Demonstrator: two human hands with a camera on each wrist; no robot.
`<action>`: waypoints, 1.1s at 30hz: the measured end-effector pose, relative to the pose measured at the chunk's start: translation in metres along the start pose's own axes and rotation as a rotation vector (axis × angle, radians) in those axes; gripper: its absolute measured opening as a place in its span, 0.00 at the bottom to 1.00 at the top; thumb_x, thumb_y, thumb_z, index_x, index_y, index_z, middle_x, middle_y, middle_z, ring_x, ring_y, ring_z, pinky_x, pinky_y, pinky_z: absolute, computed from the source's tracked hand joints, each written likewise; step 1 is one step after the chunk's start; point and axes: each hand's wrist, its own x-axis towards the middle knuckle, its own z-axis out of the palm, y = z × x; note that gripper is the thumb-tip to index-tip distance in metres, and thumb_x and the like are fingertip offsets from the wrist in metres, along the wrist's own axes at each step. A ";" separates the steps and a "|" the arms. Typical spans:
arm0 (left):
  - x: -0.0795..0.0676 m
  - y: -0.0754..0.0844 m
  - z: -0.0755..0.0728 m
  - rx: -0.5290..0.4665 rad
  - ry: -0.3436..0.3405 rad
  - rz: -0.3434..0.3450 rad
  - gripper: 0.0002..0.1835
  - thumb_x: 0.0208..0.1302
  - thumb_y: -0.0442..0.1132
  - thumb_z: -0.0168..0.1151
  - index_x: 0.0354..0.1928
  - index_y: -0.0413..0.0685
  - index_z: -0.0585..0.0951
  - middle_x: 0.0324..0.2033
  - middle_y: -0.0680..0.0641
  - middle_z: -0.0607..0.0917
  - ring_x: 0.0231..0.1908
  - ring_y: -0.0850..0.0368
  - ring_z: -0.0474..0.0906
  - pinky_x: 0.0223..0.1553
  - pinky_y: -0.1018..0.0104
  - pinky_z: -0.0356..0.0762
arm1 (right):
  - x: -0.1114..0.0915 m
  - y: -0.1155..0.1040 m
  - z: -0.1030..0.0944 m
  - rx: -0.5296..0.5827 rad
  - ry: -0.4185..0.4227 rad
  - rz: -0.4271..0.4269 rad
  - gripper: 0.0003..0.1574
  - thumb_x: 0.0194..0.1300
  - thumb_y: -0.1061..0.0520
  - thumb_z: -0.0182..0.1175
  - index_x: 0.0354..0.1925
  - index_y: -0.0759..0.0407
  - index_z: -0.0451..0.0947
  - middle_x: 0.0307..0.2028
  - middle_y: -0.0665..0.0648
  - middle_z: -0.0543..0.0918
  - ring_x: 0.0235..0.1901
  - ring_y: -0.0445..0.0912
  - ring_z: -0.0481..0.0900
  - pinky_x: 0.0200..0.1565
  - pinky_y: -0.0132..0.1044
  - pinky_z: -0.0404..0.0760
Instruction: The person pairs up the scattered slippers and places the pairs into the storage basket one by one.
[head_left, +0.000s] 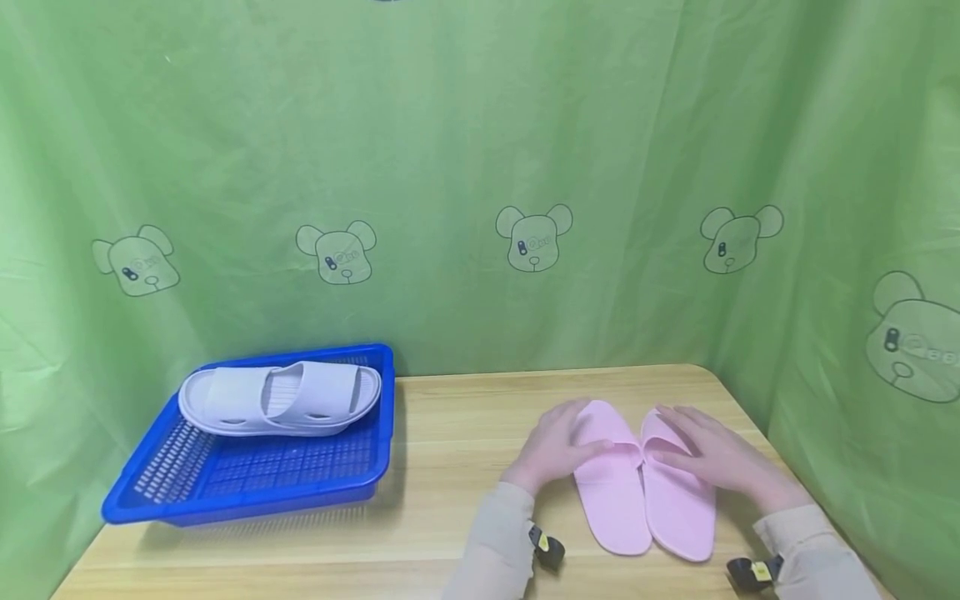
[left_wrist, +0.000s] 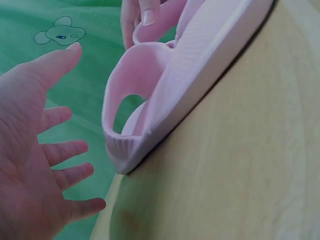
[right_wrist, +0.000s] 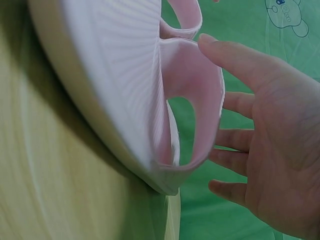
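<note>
Two pink slippers lie side by side on the wooden table, toes toward the back. Beside the left pink slipper [head_left: 613, 504] is my left hand [head_left: 557, 446], its fingers spread and fairly straight; the left wrist view shows a gap between this hand [left_wrist: 35, 150] and the slipper strap [left_wrist: 117, 100]. My right hand [head_left: 708, 454] is at the right pink slipper [head_left: 681, 508]. In the right wrist view its thumb reaches the strap edge [right_wrist: 212, 85], while the other fingers of that hand [right_wrist: 285, 135] extend outside the strap. Neither hand is curled round a slipper.
A blue plastic basket [head_left: 247, 504] stands at the table's left, with a pair of pale slippers [head_left: 315, 400] lying across its back part. Behind and around the wooden table [head_left: 465, 467] hangs a green curtain [head_left: 450, 150] with bear-head prints.
</note>
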 end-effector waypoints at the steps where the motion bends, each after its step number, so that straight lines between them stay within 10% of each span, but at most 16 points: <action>1: 0.001 -0.001 0.001 0.002 -0.002 0.004 0.42 0.58 0.66 0.61 0.73 0.62 0.62 0.71 0.52 0.68 0.71 0.53 0.63 0.72 0.54 0.62 | 0.000 0.000 0.000 0.003 -0.001 0.001 0.51 0.61 0.34 0.61 0.71 0.60 0.60 0.68 0.78 0.61 0.65 0.74 0.59 0.58 0.77 0.58; 33: -0.004 0.000 0.016 0.093 -0.053 -0.012 0.41 0.61 0.68 0.56 0.72 0.59 0.63 0.69 0.50 0.70 0.68 0.52 0.67 0.69 0.55 0.66 | 0.001 -0.001 0.004 0.044 0.000 -0.013 0.49 0.65 0.35 0.58 0.71 0.64 0.60 0.66 0.74 0.67 0.62 0.73 0.65 0.57 0.75 0.63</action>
